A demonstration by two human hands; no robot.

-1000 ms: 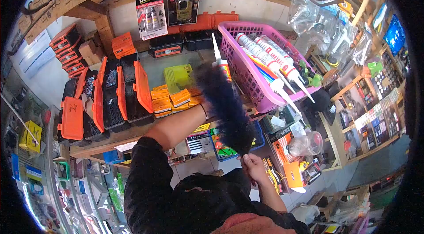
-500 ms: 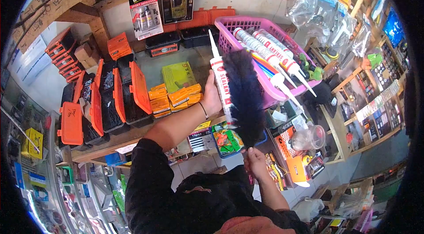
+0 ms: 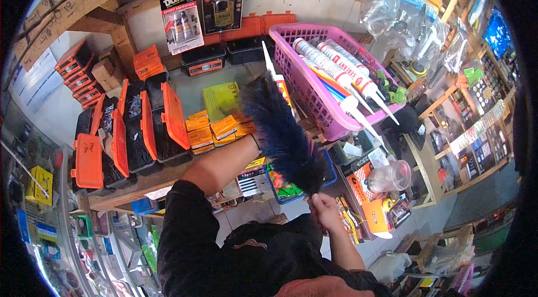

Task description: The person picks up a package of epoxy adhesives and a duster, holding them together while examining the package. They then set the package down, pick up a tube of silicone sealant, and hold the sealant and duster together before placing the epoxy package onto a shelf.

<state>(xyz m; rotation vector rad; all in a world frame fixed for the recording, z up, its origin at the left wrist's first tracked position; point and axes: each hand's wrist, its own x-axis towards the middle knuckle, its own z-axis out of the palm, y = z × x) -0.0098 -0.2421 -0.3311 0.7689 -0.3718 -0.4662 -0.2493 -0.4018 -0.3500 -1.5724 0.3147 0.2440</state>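
Note:
My right hand [image 3: 325, 210] is closed around the handle of a dark, fluffy duster [image 3: 283, 131]. The duster leans up and left across the front of a white sealant tube [image 3: 282, 88], whose long nozzle points upward above it. Only the tube's top part shows. My left forearm [image 3: 227, 165] reaches behind the duster, which hides the left hand; the tube still stands upright where that hand gripped it. Just right of the tube is a pink plastic basket [image 3: 319, 109] holding several more sealant tubes [image 3: 339, 67].
Open black boxes with orange lids [image 3: 168, 123] hold screws and nails on the left of the shelf. Small yellow-orange boxes [image 3: 216, 131] and a yellow-green pack [image 3: 221, 99] lie beside my forearm. A clear plastic jar [image 3: 392, 176] stands at the right.
The duster has swung left and tilted, now covering most of the sealant tube and my left hand. The tube stays in nearly the same place.

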